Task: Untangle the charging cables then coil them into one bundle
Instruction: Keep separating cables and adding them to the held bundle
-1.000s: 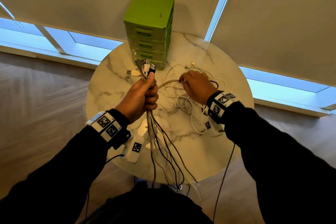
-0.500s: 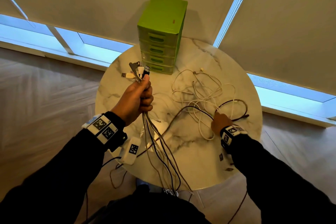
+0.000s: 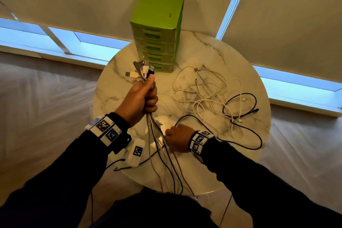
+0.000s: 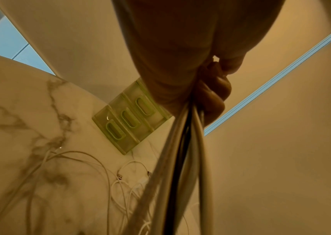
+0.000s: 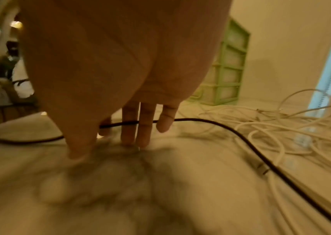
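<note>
Sensibly, the left hand (image 3: 139,98) gripped the gathered bunch of charging cables (image 3: 162,155) tight; the right hand (image 3: 176,138), fingers straight and holding nothing, should draw the dark braided cable (image 3: 242,131) from three o'clock slowly

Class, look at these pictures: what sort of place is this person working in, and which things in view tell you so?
Probably a room in a home or office, by a window: a round marble-topped table stands against drawn roller blinds, with a green plastic drawer unit on it and pale wood flooring below.
</note>
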The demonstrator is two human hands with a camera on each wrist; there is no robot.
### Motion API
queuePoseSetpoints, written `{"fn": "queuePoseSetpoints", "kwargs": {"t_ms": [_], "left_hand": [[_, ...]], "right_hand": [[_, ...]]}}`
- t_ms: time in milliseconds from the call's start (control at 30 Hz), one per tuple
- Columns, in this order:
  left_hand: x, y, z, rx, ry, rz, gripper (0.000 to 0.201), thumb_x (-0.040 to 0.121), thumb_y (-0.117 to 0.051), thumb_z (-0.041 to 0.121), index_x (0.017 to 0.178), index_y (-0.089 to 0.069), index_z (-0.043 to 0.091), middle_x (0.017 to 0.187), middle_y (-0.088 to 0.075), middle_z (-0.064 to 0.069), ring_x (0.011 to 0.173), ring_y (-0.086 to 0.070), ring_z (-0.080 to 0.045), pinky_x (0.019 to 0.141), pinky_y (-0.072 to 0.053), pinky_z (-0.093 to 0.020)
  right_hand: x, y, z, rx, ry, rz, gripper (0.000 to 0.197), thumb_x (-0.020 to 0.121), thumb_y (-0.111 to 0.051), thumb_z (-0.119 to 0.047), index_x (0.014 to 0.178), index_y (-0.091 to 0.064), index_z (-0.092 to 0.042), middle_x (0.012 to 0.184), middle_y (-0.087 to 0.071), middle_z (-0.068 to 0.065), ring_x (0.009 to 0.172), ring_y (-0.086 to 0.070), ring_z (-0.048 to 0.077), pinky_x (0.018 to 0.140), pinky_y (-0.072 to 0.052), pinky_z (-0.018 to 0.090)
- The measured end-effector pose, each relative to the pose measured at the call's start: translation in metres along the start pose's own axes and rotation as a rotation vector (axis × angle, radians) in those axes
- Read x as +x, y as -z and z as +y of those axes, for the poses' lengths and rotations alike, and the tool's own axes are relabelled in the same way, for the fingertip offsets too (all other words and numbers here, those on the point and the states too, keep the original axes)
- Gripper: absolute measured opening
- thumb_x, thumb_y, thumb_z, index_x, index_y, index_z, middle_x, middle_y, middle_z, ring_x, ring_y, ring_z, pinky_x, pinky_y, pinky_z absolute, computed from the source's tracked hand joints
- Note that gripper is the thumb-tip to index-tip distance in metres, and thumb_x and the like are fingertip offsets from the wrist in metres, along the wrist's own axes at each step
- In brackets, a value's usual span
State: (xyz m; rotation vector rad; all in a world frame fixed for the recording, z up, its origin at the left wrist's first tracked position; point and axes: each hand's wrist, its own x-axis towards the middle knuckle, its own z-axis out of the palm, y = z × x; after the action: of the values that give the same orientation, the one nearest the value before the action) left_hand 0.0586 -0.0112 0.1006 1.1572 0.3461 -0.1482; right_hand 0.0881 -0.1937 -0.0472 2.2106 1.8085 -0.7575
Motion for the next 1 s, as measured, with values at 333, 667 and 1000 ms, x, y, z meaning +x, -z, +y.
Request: {"fn": "queuePoseSetpoints", "kwargs": {"t_ms": [333,667,1000], "left_hand": [[-0.002,0.024,-0.002,-0.039,-0.007,0.087,0.038,0.105,-0.039,0.043,0.072,-0.030,0.026,0.064,-0.017,0.004,0.053,-0.011,-0.011,0.050,-0.009,-0.028],[-0.001,0.027,-0.005,-0.020,-0.026,0.063,0.038,0.105,-0.041,0.042,0.073,-0.028,0.025,0.066,-0.015,0.002,0.052,-0.011,-0.011,0.049,-0.010,-0.028],[-0.003,0.038,-0.006,-0.004,-0.007,0.076,0.038,0.101,-0.046,0.044,0.071,-0.033,0.026,0.069,-0.013,-0.001,0.055,-0.010,-0.014,0.051,-0.010,-0.030]], "right_hand": [[-0.039,0.065,0.101,0.496,-0.744,0.760,0.034,0.106,-0.033,-0.042,0.114,-0.056,-0.018,0.105,-0.068,0.016,0.092,-0.063,0.038,0.071,-0.045,0.040],[-0.079,0.025,0.118,0.655,-1.299,0.298,0.047,0.100,-0.042,-0.024,0.146,-0.035,-0.019,0.150,-0.035,0.022,0.121,-0.053,0.045,0.097,-0.047,0.049],[0.019,0.039,0.031,0.363,-0.419,0.216,0.057,0.099,-0.047,-0.041,0.151,-0.032,-0.024,0.163,-0.022,0.005,0.143,-0.033,0.030,0.115,-0.030,0.048]]}}
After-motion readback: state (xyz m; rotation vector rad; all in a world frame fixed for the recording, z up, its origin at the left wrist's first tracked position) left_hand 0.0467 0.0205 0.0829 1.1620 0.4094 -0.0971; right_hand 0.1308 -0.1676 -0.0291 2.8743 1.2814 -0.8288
